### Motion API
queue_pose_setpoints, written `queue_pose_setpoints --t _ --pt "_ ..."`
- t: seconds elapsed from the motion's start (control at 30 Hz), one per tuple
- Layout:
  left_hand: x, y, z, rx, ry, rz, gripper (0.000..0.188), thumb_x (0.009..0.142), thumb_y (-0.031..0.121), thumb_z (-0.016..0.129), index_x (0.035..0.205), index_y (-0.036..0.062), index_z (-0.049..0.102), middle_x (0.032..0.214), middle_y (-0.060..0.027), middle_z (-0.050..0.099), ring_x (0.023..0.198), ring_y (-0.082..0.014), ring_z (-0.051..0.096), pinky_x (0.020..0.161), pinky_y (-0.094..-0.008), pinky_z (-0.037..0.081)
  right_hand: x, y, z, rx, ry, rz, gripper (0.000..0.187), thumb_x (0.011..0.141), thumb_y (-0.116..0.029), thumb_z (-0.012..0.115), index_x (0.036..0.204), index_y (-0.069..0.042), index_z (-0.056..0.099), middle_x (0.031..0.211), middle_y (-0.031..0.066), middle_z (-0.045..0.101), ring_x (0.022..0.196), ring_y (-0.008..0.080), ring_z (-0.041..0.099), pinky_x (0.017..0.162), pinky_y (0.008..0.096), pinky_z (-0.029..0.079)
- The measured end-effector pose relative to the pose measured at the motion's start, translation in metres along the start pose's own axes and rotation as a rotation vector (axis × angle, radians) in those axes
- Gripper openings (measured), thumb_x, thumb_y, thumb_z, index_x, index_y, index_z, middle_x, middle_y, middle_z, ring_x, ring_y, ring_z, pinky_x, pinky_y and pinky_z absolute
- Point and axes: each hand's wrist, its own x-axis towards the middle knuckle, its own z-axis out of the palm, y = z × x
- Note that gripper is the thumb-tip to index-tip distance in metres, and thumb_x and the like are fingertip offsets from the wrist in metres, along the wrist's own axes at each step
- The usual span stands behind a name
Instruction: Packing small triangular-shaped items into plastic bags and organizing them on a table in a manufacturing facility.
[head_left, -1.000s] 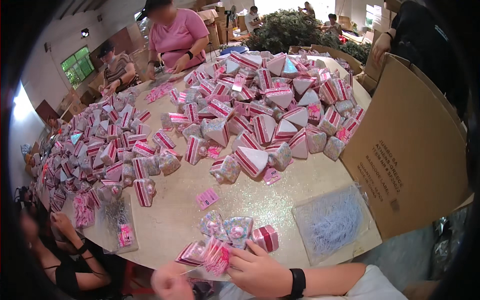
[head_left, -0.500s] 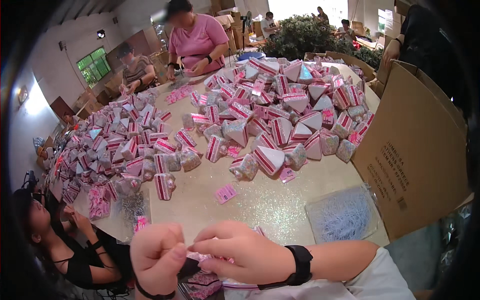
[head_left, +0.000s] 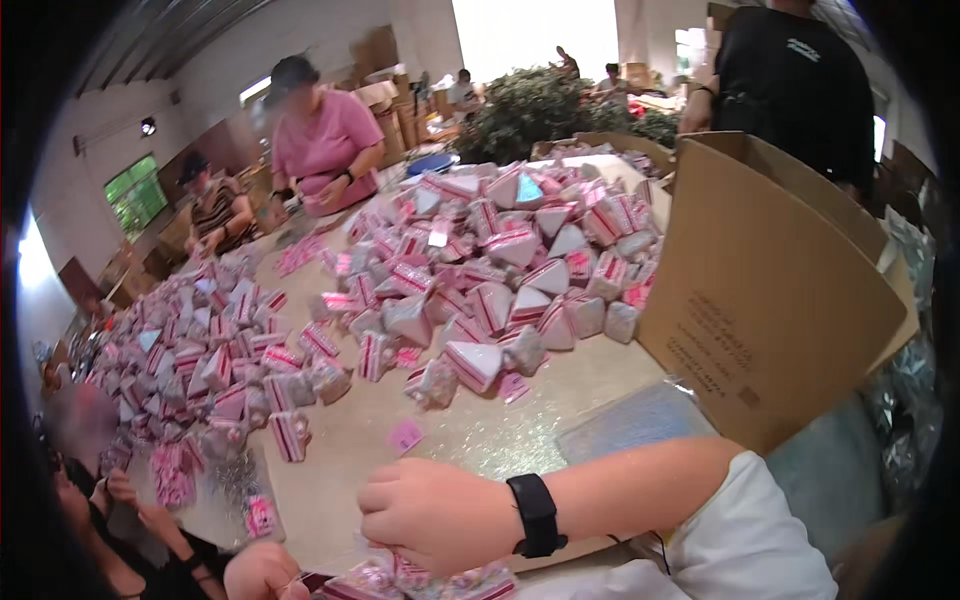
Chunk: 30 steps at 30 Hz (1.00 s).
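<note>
My left hand (head_left: pixel 262 572) is at the lower edge, fingers curled closed. A thin thread-like line shows by its fingertips, with a small dark piece beside it; what it grips is too small to make out. My right hand (head_left: pixel 437 512), a black band on its wrist, reaches across with bent fingers closed downward. Its fingertips are hidden, so its hold cannot be made out. Right below it lie glittery pink-and-white wrapped pieces (head_left: pixel 440 582), partly cut off by the lower edge. A pink card (head_left: pixel 405 437) rests on the table (head_left: pixel 350 430) just beyond my right hand.
Heaps of cake-slice-shaped ornaments (head_left: pixel 470 362) cover the table's far half and left side. A clear tray of silvery strands (head_left: pixel 640 425) lies beyond my right forearm. A tall open carton (head_left: pixel 760 320) stands at the right. Several people work around the table.
The view has shifted, moving the carton left. My hands, close together before, are now apart; the left is lower, near the edge. My right hand has turned, its back now facing up.
</note>
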Motion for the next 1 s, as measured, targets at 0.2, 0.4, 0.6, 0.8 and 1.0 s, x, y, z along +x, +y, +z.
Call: queue_pose_setpoints --t 0.2,0.4,0.6,0.8,1.0 --pt "-0.022 -0.021 0.017 -0.144 0.274 -0.102 0.002 0.089 0.002 0.051 0.088 0.0013 0.051 0.087 -0.0074 0.052 0.08 -0.0163 0.046 0.078 -0.0277 0.037 0.027 0.013 -0.097 -0.349 0.172 -0.015 0.007 0.067 -0.008 0.055 0.07 -0.002 0.057 0.075 0.0131 0.054 0.074 0.0324 0.054 0.067 0.0407 0.046" --pt "-0.039 -0.054 0.024 -0.134 0.392 -0.232 0.005 0.091 0.004 0.05 0.087 0.0014 0.051 0.085 -0.0048 0.05 0.08 -0.015 0.045 0.079 -0.0274 0.037 0.035 -0.002 -0.267 -0.725 0.529 0.421 0.024 0.075 -0.018 0.052 0.086 -0.002 0.066 0.083 0.0195 0.063 0.076 0.0336 0.061 0.073 0.0405 0.05" --pt "-0.045 -0.065 0.037 0.095 0.256 -0.406 0.007 0.091 0.007 0.053 0.087 0.0011 0.052 0.077 -0.0022 0.047 0.071 -0.0121 0.041 0.067 -0.0253 0.037 0.017 -0.033 -0.398 -1.304 0.822 0.333 0.024 0.087 -0.022 0.052 0.083 -0.001 0.063 0.065 0.0131 0.061 0.059 0.0232 0.061 0.056 0.0354 0.045" --pt "-0.033 -0.05 0.043 0.026 0.221 -0.427 0.012 0.092 0.011 0.051 0.09 -0.0005 0.054 0.078 -0.0035 0.05 0.071 -0.0134 0.044 0.068 -0.0255 0.039 -0.052 0.001 -0.48 -1.805 0.615 0.719 0.025 0.084 -0.018 0.049 0.09 -0.003 0.068 0.09 0.0195 0.066 0.079 0.0255 0.066 0.073 0.0367 0.051" --pt "-0.051 -0.067 0.041 0.078 0.251 -0.352 0.017 0.091 0.015 0.053 0.09 -0.0025 0.055 0.078 -0.0068 0.053 0.072 -0.015 0.046 0.069 -0.0274 0.04 -0.087 0.031 -0.453 -1.166 0.196 1.3 0.021 0.081 -0.011 0.051 0.08 -0.003 0.07 0.076 0.0128 0.067 0.06 0.0211 0.065 0.051 0.0342 0.049"
